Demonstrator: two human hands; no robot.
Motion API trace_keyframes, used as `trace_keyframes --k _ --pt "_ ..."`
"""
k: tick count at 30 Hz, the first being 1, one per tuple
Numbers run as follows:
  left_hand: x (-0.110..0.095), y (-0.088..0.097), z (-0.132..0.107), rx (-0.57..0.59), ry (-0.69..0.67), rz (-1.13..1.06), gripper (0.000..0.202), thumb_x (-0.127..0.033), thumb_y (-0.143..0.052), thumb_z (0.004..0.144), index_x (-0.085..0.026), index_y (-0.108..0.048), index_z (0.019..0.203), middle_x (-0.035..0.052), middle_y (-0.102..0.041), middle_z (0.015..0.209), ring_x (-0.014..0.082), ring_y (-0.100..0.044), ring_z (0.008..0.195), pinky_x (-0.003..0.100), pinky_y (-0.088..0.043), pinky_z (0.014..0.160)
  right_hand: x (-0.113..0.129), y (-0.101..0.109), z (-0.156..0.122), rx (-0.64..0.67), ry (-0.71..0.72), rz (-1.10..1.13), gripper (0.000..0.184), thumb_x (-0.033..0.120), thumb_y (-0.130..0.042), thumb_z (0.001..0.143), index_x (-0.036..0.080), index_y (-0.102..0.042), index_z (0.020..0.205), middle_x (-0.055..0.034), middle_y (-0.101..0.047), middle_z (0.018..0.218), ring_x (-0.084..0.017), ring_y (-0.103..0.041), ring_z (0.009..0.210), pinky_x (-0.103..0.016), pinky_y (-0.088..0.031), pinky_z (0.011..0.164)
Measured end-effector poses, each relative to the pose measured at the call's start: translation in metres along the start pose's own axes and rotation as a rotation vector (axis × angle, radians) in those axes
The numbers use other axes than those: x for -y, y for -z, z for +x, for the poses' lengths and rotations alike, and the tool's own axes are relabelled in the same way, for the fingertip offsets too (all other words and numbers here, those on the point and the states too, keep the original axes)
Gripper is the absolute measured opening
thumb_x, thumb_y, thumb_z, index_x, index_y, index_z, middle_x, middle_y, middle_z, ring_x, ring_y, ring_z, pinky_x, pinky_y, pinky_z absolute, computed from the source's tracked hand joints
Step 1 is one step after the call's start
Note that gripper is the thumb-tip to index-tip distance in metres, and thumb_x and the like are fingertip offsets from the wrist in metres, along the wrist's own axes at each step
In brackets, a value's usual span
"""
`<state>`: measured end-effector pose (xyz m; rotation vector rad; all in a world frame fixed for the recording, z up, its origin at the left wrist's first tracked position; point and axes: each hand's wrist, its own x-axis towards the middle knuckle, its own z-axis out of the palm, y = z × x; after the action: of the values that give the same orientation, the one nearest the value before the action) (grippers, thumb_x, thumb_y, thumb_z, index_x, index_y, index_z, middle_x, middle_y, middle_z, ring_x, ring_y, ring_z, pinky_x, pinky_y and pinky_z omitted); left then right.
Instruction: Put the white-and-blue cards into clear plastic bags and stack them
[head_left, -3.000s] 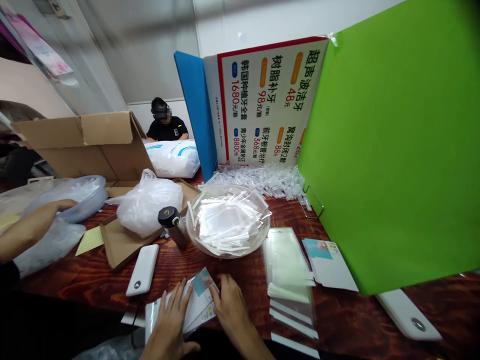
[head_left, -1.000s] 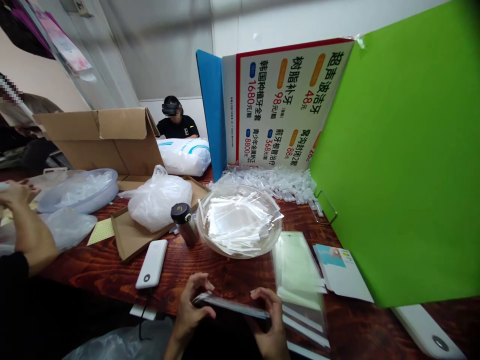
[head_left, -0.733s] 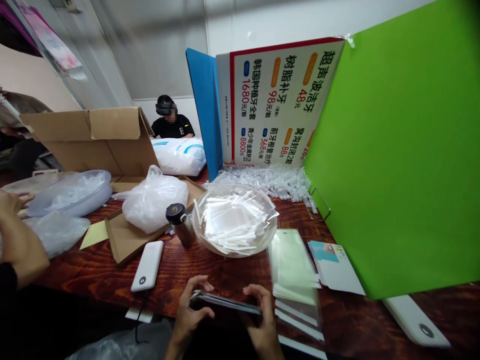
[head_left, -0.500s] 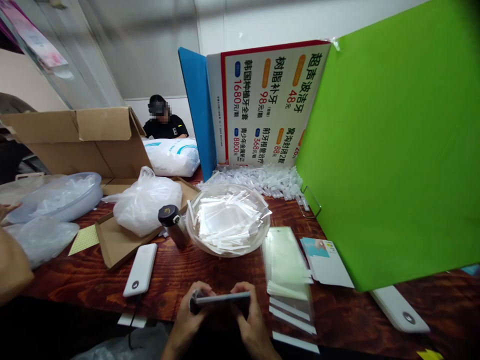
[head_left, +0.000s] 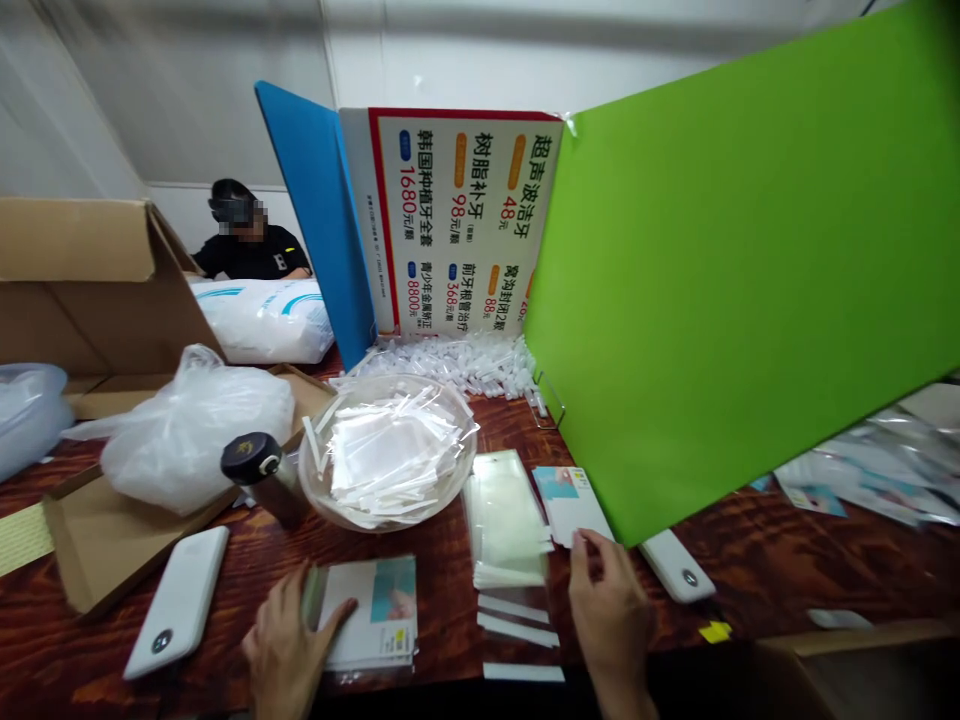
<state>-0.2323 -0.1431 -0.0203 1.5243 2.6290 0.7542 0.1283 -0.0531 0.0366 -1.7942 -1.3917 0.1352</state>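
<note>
Left hand [head_left: 285,630]: on the near side of the bowl [head_left: 409,519], a bit left, thumb poking out wide from the fingers.
Right hand [head_left: 611,595]: right of the bowl, nearer the person, fingers bent.

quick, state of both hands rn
Left hand: closed on the edge of a card stack, thumb on top.
Right hand: fingertips bent at the other cards; whether it grips one can't be told.

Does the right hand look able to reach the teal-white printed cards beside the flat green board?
Probably yes: the right hand is at the near edge of the printed cards, and the green board leaves them mostly uncovered.
</note>
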Motion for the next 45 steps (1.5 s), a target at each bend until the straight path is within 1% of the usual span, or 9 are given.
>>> trace_keyframes --k 5,9,14,23,28,34,39,42,45 --pt "-0.045 0.002 -0.010 -0.183 -0.246 -0.125 0.045 -0.058 -0.052 0.090 -0.022 -0.064 0.114 0.0154 -0.069 0.116 0.0368 -0.062 0.109 0.049 -0.038 0.097 -0.047 0.028 0.029 0.183 -0.311 -0.346 0.046 0.060 -0.043 0.091 0.022 -0.068 0.086 -0.0121 -0.067 0.062 -0.029 -0.060 0.053 -0.038 -0.037 0.056" --pt "-0.126 -0.020 -0.026 0.166 -0.299 -0.456 0.024 -0.050 -0.068 0.083 -0.026 -0.069 0.086 0.0074 -0.072 0.081 0.0279 -0.066 0.075 0.035 -0.043 0.074 -0.060 0.010 0.033 0.177 -0.358 -0.300 0.039 0.064 -0.056 0.084 0.026 -0.061 0.078 -0.0091 -0.064 0.055 -0.028 -0.059 0.051 -0.038 -0.038 0.056" --pt "-0.188 -0.067 -0.034 0.376 -0.216 -0.534 0.030 -0.028 -0.082 0.066 -0.019 -0.068 0.091 0.0145 -0.072 0.091 0.0366 -0.066 0.089 0.039 -0.044 0.081 -0.064 -0.008 0.026 0.037 -0.410 -0.115 0.031 0.058 -0.056 0.083 0.028 -0.055 0.077 -0.0120 -0.074 0.071 -0.030 -0.064 0.060 -0.039 -0.039 0.059" --pt "-0.172 -0.063 -0.005 0.444 -0.165 -0.713 0.008 -0.030 -0.058 0.088 -0.024 -0.057 0.082 0.0047 -0.071 0.081 0.0257 -0.069 0.081 0.033 -0.047 0.074 -0.080 -0.016 0.017 -0.030 -0.484 0.146 0.048 0.070 -0.056 0.077 0.023 -0.063 0.073 -0.0052 -0.070 0.054 -0.023 -0.062 0.047 -0.031 -0.043 0.048" --pt "-0.179 -0.053 -0.003 0.605 0.304 -1.256 0.043 -0.047 -0.084 0.067 -0.023 -0.051 0.080 0.0041 -0.077 0.072 0.0251 -0.074 0.075 0.028 -0.052 0.065 -0.082 -0.015 0.011 -0.074 -0.521 0.345 0.056 0.074 -0.059 0.076 0.018 -0.062 0.082 -0.0010 -0.067 0.055 -0.016 -0.056 0.040 -0.025 -0.040 0.038" --pt "-0.179 -0.056 -0.003 0.592 0.537 -1.435 0.054 -0.033 -0.096 0.054 -0.018 -0.059 0.090 0.0014 -0.076 0.068 0.0139 -0.070 0.059 0.019 -0.052 0.056 -0.075 -0.001 0.005 -0.237 -0.569 0.920 0.045 0.050 -0.084 0.065 0.020 -0.059 0.088 0.0031 -0.066 0.058 -0.014 -0.059 0.048 -0.022 -0.047 0.046" --pt "-0.185 -0.054 -0.003 0.594 0.790 -1.574 0.031 -0.014 -0.086 0.072 -0.017 -0.064 0.093 0.0039 -0.077 0.081 0.0132 -0.075 0.070 0.018 -0.059 0.064 -0.101 0.033 0.000 0.134 -0.618 0.970 0.054 0.048 -0.090 0.058 0.020 -0.067 0.098 -0.0052 -0.075 0.082 -0.018 -0.065 0.059 -0.023 -0.047 0.046" --pt "-0.194 -0.055 -0.003 0.578 0.871 -1.616 0.018 -0.004 -0.073 0.082 -0.017 -0.064 0.092 0.0042 -0.076 0.081 0.0110 -0.074 0.069 0.017 -0.059 0.063 -0.109 0.049 -0.009 0.513 -0.535 0.776 0.044 0.051 -0.084 0.066 0.016 -0.073 0.091 -0.0057 -0.071 0.071 -0.011 -0.051 0.045 -0.020 -0.033 0.037" --pt "-0.202 -0.056 -0.006 0.559 0.886 -1.622 0.017 -0.004 -0.071 0.085 -0.017 -0.064 0.093 0.0026 -0.075 0.078 0.0093 -0.073 0.067 0.015 -0.059 0.063 -0.094 0.050 -0.022 0.646 -0.453 0.723 0.040 0.053 -0.078 0.074 0.016 -0.074 0.088 -0.0013 -0.064 0.062 -0.008 -0.043 0.041 -0.019 -0.029 0.037"
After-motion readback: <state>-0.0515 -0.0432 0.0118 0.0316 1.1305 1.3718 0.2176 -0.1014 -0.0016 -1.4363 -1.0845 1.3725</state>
